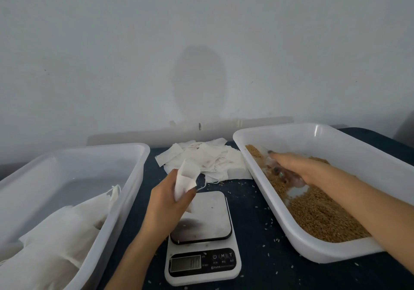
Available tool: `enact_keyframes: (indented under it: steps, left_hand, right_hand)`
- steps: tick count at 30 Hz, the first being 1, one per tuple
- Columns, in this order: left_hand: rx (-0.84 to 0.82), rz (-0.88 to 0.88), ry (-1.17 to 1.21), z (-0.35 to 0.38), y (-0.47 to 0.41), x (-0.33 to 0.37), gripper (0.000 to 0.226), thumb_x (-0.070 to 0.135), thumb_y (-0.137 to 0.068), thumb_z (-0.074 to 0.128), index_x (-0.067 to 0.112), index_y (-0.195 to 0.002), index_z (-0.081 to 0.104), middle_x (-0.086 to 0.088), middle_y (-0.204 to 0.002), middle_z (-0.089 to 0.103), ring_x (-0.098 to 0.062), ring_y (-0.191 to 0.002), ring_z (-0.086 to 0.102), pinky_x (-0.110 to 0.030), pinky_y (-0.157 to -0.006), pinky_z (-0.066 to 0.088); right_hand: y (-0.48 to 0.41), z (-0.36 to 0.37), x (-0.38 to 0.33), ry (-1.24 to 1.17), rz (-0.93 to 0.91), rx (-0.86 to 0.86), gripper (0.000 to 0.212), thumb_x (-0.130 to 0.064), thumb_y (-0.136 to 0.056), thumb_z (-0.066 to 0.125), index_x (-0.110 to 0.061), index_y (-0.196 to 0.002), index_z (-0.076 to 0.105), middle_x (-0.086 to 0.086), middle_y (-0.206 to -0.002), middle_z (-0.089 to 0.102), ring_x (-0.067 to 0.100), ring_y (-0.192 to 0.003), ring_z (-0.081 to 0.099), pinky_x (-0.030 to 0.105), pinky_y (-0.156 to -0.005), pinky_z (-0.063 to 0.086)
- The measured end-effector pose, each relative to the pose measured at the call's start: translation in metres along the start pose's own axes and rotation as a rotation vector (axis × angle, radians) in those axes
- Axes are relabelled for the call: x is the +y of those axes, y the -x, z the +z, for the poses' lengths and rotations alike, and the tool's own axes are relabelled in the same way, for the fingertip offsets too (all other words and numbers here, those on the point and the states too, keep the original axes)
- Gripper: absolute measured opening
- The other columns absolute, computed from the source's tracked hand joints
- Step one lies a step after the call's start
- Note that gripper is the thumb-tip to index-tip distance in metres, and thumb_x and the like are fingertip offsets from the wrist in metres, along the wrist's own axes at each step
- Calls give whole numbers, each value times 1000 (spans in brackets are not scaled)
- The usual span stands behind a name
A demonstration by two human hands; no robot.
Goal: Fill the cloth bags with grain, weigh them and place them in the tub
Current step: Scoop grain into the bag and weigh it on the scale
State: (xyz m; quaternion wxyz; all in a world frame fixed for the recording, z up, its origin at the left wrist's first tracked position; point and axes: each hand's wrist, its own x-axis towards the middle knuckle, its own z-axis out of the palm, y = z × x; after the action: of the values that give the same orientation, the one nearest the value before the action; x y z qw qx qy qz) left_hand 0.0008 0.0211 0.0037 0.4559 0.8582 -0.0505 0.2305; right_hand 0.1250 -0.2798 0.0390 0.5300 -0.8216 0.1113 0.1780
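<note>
My left hand point(167, 196) grips an empty white cloth bag point(186, 178) above the far edge of the kitchen scale point(202, 236), whose steel plate is bare. My right hand point(291, 168) is inside the right white tub point(318, 139), down in the brown grain point(322, 215), curled round a clear plastic scoop point(272, 163) that is partly buried and blurred. The left white tub point(74, 166) holds several filled cloth bags point(58, 229) in its near part.
A loose heap of empty cloth bags point(208, 157) lies on the dark table point(264, 262) behind the scale, between the two tubs. Stray grains dot the tabletop. A pale wall rises right behind the table.
</note>
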Motion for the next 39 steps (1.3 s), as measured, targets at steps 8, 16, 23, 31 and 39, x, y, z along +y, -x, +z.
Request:
enact_keyframes:
  steps: [8, 16, 23, 31, 39]
  left_hand:
    - [-43, -66, 178, 3, 1, 5, 13, 38, -85, 69, 30, -92, 62, 6, -76, 69, -8, -66, 65, -17, -56, 51]
    - [-127, -47, 28, 1, 2, 1, 16, 28, -89, 70, 39, -90, 59, 21, -84, 66, -3, -72, 63, -14, -55, 48]
    - [-160, -105, 75, -5, -2, -3, 19, 25, -87, 72, 33, -101, 62, 17, -89, 67, -7, -79, 63, -22, -65, 52]
    - [-175, -132, 164, -8, -4, -9, 17, 26, -89, 72, 36, -100, 62, 15, -89, 69, -5, -80, 65, -15, -65, 53]
    - [-282, -64, 29, 0, -4, -10, 27, 37, -78, 73, 39, -101, 59, 20, -96, 68, -3, -86, 65, -24, -71, 57]
  right_hand:
    - [17, -26, -20, 44, -150, -54, 27, -21, -99, 49, 1, -108, 61, 3, -64, 64, 10, -41, 52, 20, -38, 45]
    - [51, -10, -51, 405, -469, -260, 24, -40, -92, 58, -22, -92, 74, -2, -70, 66, 4, -43, 48, 17, -42, 41]
    - [75, 8, -66, 448, -618, -484, 57, -55, -76, 65, -47, -131, 56, 2, -80, 75, 10, -47, 48, 23, -48, 43]
    - [85, -9, -78, 630, -613, -465, 49, -55, -81, 64, -53, -130, 55, -2, -85, 77, 9, -44, 48, 19, -45, 42]
    - [100, 1, -100, 856, -559, -482, 48, -52, -86, 64, -46, -133, 54, -7, -83, 77, 9, -44, 52, 19, -44, 43]
